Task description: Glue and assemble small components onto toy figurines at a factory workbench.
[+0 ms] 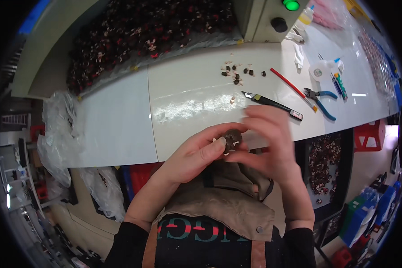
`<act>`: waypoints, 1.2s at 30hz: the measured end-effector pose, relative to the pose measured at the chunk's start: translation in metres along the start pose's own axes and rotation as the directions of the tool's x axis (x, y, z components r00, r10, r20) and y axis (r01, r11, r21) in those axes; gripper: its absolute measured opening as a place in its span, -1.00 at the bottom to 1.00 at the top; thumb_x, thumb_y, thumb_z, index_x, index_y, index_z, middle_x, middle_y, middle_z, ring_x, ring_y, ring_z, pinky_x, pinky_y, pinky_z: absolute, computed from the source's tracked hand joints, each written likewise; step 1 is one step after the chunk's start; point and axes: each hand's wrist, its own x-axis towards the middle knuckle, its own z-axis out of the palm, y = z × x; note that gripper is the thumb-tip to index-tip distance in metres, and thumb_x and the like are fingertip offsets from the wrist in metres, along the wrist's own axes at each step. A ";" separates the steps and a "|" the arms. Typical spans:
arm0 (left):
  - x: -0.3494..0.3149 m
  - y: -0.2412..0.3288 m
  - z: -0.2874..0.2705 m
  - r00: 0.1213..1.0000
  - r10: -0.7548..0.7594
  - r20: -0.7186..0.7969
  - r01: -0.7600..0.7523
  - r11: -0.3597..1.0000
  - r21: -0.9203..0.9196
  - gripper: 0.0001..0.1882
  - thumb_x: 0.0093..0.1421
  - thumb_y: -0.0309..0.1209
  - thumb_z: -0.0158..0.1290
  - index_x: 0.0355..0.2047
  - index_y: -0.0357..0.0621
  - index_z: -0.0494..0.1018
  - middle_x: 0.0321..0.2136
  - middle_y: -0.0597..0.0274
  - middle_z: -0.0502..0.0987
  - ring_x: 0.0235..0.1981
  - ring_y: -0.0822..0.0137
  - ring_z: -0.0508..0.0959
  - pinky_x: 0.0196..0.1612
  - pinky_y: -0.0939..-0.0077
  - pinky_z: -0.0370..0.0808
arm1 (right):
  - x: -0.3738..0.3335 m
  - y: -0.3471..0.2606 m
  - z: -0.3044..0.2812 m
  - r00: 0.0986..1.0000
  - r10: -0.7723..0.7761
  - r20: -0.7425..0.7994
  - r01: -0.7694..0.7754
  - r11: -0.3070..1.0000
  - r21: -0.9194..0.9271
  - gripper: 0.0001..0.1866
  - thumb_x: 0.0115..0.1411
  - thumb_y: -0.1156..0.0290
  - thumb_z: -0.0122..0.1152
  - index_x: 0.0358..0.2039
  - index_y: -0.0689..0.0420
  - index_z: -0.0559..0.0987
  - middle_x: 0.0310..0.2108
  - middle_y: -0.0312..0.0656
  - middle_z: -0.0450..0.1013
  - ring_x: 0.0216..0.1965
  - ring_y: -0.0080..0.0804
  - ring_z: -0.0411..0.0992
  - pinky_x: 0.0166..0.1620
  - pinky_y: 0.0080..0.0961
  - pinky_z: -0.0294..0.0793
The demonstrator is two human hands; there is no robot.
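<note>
Small dark brown piece [233, 136] with pale parts on it, seen in the head view, the only one: it sits at the centre of the grip, just above the person's lap, by the table's [116, 129] near edge. The left hand [198, 154] is clamped on it, thumb in front, fingers curled behind. The right hand [274, 143] is blurred, just beside the piece; its fingers stand well apart from its thumb, and whether the thumb tip touches the piece I cannot tell.

Just beyond the right fingers lies a utility knife [274, 106]; farther out and to the right are a red stick [290, 81] with a yellow end and blue-handled pliers [328, 111]. Straight beyond the grip, loose dark bits [236, 81] and pale crumbs [232, 101] are scattered.

This piece seems partway along: pale parts are on it, but both hands are at it and it is not set down. Far beyond, to the left, lies a large heap [152, 35] of dark, red and pale pieces; whether those are finished I cannot tell.
</note>
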 end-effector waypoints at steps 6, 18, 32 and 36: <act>0.004 0.008 0.005 0.997 -0.032 -0.065 0.038 0.996 0.087 -0.42 0.29 -0.12 -0.14 0.16 -0.30 0.13 0.03 0.10 0.32 0.05 0.28 0.35 0.10 0.31 0.30 | -0.004 0.012 0.028 0.989 -0.040 -0.141 0.040 0.999 0.002 -0.47 -0.38 0.43 0.38 -0.25 0.09 0.50 -0.25 -0.28 0.43 -0.21 -0.33 0.40 -0.18 -0.42 0.33; 0.022 -0.008 0.015 0.989 -0.060 -0.133 0.027 0.971 -0.237 -0.57 0.35 -0.12 -0.27 -0.05 -0.26 0.27 -0.14 0.13 0.37 -0.06 0.35 0.39 0.09 0.38 0.30 | -0.006 0.018 0.026 0.988 0.056 -0.143 -0.045 0.996 0.080 -0.59 -0.34 0.50 0.35 -0.35 0.10 0.49 -0.34 -0.32 0.43 -0.23 -0.34 0.40 -0.17 -0.41 0.35; 0.021 -0.011 0.018 0.986 -0.055 -0.155 0.013 0.966 -0.260 -0.61 0.35 -0.15 -0.28 -0.09 -0.25 0.31 -0.19 0.16 0.41 -0.11 0.40 0.41 0.05 0.43 0.34 | -0.010 0.017 0.027 0.989 0.066 -0.134 -0.052 0.993 0.106 -0.59 -0.35 0.50 0.36 -0.37 0.12 0.48 -0.37 -0.29 0.42 -0.25 -0.31 0.41 -0.17 -0.39 0.36; 0.022 -0.008 0.018 0.985 -0.070 -0.160 0.028 0.968 -0.249 -0.61 0.35 -0.15 -0.28 -0.11 -0.21 0.33 -0.21 0.19 0.42 -0.12 0.42 0.42 0.03 0.45 0.35 | -0.008 0.018 0.027 0.989 0.063 -0.133 -0.048 0.993 0.112 -0.55 -0.41 0.56 0.35 -0.36 0.16 0.49 -0.36 -0.20 0.46 -0.29 -0.25 0.43 -0.20 -0.39 0.41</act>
